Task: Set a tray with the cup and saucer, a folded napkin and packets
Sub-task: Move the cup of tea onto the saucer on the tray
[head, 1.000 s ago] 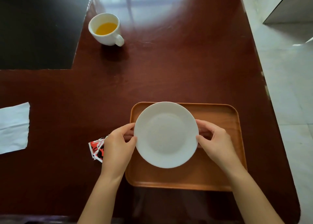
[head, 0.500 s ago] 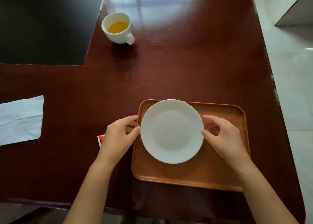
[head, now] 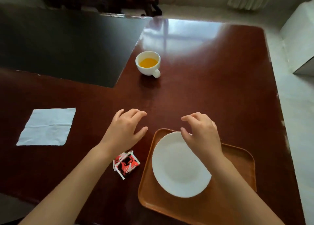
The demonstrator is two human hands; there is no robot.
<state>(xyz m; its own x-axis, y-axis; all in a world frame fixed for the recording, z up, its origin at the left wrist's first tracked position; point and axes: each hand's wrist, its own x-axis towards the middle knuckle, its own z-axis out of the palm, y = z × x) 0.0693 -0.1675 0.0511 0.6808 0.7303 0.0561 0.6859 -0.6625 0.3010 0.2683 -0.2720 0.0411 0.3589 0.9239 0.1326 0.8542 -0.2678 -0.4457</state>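
Note:
A white saucer (head: 178, 167) lies on the wooden tray (head: 237, 160) at the near right of the table. My right hand (head: 202, 133) hovers over the saucer's far rim, fingers spread and empty. My left hand (head: 125, 129) is out over the bare table left of the tray, also empty with fingers apart. A white cup (head: 148, 63) holding orange liquid stands farther back, its handle facing me. Red, black and white packets (head: 126, 163) lie just left of the tray. An unfolded white napkin (head: 46, 127) lies flat at the left.
The dark red table (head: 212, 88) ends at the right against a pale floor (head: 299, 105). A black surface (head: 68, 46) adjoins the table at the back left. Dark furniture stands beyond the far edge.
Both hands have let go of the saucer, which now rests on the tray, and have moved forward over the table. The camera has tilted up.

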